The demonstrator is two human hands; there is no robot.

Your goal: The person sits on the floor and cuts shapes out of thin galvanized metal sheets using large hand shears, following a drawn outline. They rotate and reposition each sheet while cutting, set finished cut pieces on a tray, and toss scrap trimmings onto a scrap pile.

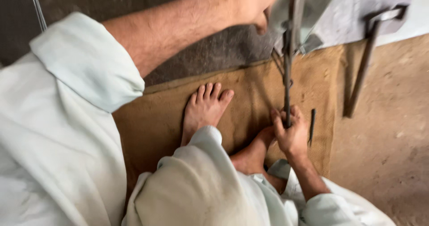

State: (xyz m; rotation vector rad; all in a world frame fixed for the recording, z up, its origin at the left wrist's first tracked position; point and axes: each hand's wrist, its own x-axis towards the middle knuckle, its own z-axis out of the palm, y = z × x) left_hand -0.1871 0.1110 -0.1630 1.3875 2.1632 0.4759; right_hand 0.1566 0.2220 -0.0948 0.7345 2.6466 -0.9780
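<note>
Head view looks down on a seated person in pale clothing. Fingers [279, 121] of the right hand [292, 139] are curled tight round the lower part of a thin dark metal rod [287, 81], which stands nearly upright with its foot on the burlap mat [156, 119], just beside the right foot [254, 152]. Higher up, the left hand [250, 2] reaches toward the top of the same rod; its fingers are cut off by the frame edge and blurred, so I cannot tell whether they are closed on it or only near it. A greyish metal sheet [313, 2] sits behind the rod at the top.

Beside the right hand a short dark spike [312, 127] lies flat on the mat, apart from the fingers. The left foot [203, 110] rests bare on the mat, toes spread. Further right, a long-handled hammer [364, 65] lies with its head on a pale slab [353, 25] and its handle running down onto the dirt floor [393, 141].

Holding the rod well here seems to call for a firm low grip that keeps its foot planted, the shaft kept vertical, and both bare feet kept clear of its base.
</note>
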